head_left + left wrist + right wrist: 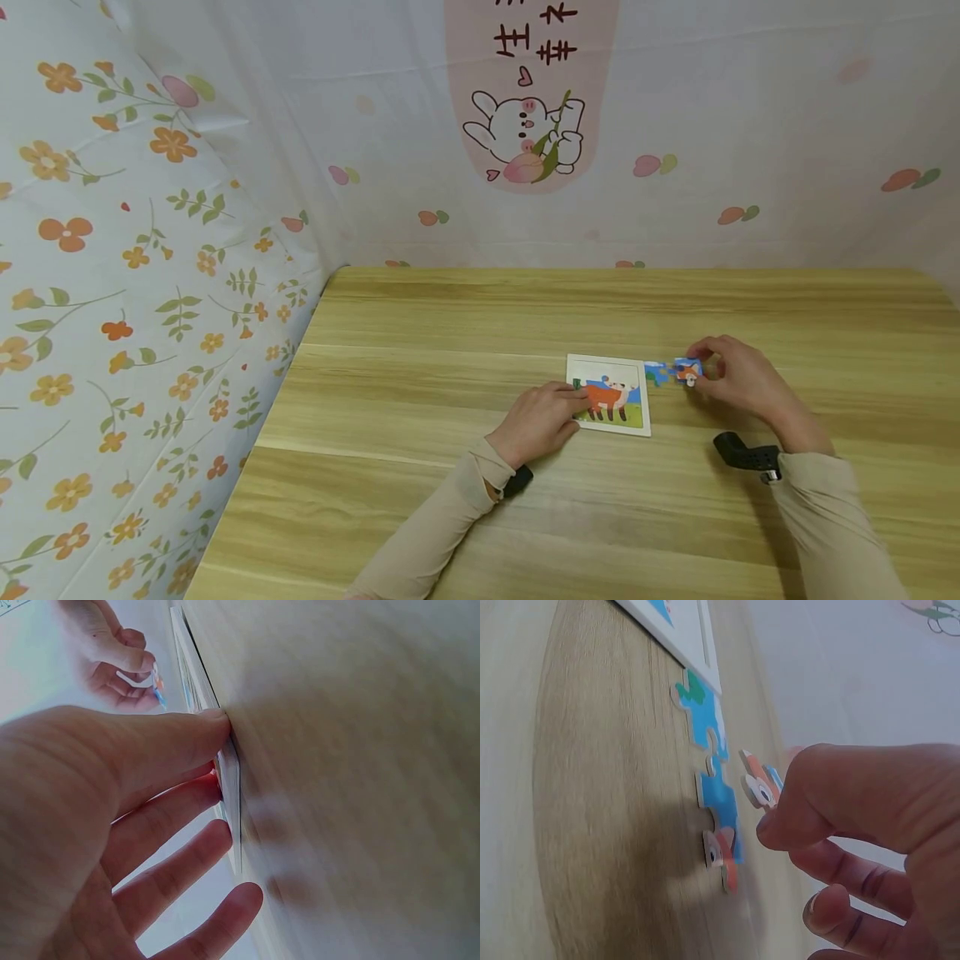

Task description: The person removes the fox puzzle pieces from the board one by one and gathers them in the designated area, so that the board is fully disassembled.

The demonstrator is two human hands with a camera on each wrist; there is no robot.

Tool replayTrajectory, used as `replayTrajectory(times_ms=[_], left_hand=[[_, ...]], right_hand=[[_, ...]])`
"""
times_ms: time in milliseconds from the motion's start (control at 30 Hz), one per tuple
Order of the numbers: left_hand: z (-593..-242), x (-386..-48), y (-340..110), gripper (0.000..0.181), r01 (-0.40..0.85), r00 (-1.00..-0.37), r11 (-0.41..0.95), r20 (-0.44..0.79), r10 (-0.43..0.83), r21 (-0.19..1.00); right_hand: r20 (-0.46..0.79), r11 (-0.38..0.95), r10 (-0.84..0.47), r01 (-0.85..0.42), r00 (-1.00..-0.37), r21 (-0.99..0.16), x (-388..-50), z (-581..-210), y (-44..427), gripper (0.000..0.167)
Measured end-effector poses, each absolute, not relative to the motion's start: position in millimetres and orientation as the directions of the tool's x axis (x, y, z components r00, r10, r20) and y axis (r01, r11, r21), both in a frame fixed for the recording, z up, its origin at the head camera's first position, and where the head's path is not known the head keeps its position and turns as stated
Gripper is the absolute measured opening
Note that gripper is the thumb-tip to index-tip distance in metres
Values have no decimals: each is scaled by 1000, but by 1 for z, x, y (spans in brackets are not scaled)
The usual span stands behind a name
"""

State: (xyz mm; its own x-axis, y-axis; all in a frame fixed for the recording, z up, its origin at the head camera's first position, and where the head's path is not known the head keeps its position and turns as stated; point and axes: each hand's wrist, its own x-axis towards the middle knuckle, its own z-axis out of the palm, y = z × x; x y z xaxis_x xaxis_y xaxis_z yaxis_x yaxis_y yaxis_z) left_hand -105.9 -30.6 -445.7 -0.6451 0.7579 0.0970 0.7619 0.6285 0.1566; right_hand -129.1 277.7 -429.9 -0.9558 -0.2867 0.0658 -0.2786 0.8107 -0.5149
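A white-framed puzzle board showing an orange animal lies on the table. The left hand rests at its left side; in the left wrist view that hand has its thumb against the board's edge, other fingers loosely extended. Beyond the board's right side, the right hand pinches a small piece. The right wrist view shows this hand with the piece, marked with an eye, raised above the table. Blue pieces lie beneath and beside it, reaching to the board's corner.
The wooden table meets a white patterned cloth behind and a floral cloth on the left. A black wrist mount juts out by the right sleeve; another dark one is under the left wrist.
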Motion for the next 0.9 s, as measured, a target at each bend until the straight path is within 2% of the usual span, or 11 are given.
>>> replayTrajectory(times_ms=[900], left_hand=[[-446,-106,-31,34,762,-646,630,106,756,148]], right_hand=[[41,824,-257,-241,-966,-514,-124,-435,307,32]])
